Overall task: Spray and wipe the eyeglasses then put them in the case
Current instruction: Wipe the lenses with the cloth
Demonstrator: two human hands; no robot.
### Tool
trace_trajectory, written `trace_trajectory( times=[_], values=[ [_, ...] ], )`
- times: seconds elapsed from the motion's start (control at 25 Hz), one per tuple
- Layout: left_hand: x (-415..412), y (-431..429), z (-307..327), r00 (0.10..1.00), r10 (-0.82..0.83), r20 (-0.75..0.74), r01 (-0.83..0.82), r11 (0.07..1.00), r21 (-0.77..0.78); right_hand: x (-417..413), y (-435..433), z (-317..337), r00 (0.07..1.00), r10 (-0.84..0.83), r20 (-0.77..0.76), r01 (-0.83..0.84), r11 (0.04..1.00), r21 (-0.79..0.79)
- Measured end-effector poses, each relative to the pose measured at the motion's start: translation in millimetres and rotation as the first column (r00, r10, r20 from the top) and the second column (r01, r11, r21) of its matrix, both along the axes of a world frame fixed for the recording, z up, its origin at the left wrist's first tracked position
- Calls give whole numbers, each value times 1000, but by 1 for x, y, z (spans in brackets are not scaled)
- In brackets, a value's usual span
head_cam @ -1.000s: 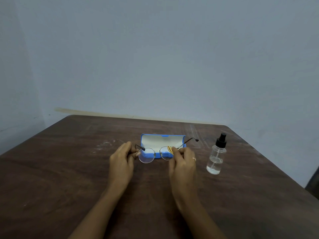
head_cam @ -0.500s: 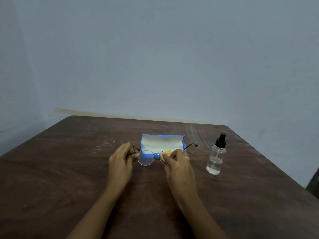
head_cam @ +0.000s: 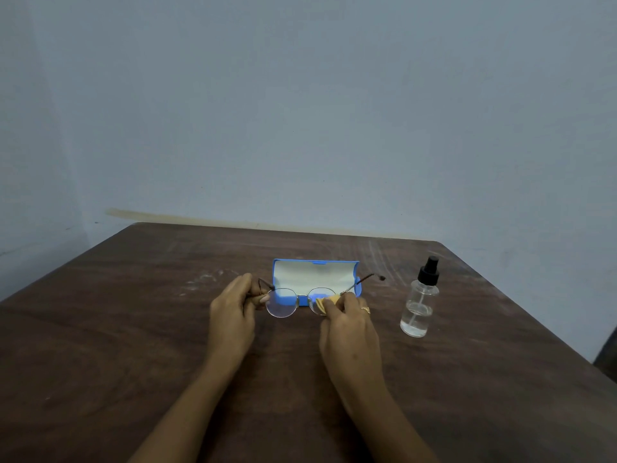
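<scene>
a: where are the eyeglasses (head_cam: 282,304)?
b: just below the middle of the frame, held above the dark wooden table (head_cam: 133,345) and in front of the open blue case (head_cam: 314,274). the lenses face the camera and both temples are unfolded, pointing away toward the wall (head_cam: 300,111).
a: and the hands?
b: the left hand (head_cam: 230,315) pinches the left end of the eyeglasses near the hinge, with thumb and curled fingers closed on it. the right hand (head_cam: 350,332) pinches a small yellow cloth (head_cam: 326,302) onto the lens at the right, fingers bent round the cloth. there is a ring (head_cam: 365,310) on one of its fingers.
a: how does the case lie?
b: flat on the table just behind the eyeglasses, lid raised and pale lining showing. the lenses overlap its lower edge, and i cannot tell whether they touch it.
a: anything to the right?
b: a clear spray bottle (head_cam: 419,305) with a black pump top stands upright at the right of the frame, apart from both hands, with some liquid in the bottom.
a: the rest?
b: the blue-grey wall fills the upper half, and pale scuffs mark the table near its far edge.
</scene>
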State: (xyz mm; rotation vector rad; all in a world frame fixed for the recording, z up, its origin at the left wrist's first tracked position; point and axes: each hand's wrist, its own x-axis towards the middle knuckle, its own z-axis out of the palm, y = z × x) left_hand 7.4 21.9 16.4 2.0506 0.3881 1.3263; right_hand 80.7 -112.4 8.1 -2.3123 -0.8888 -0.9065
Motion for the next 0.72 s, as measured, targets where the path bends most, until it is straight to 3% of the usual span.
trace_trajectory(
  times=[0.2,0.32,0.48,0.72],
  values=[
    [2,-2,-1,994,-97,-41,101,990,97,4,1,0,997,-42,-66,39,998,-49],
    [3,2,-3,996,-71,-48,75,992,106,6,1,-5,994,51,-97,-53,998,-15],
    [4,6,-7,999,0,-34,2,998,57,8,-1,-5,963,200,-182,-197,980,32],
    [4,8,-9,999,38,-17,-39,999,-35,9,-12,8,879,300,-370,-275,954,119]
  ],
)
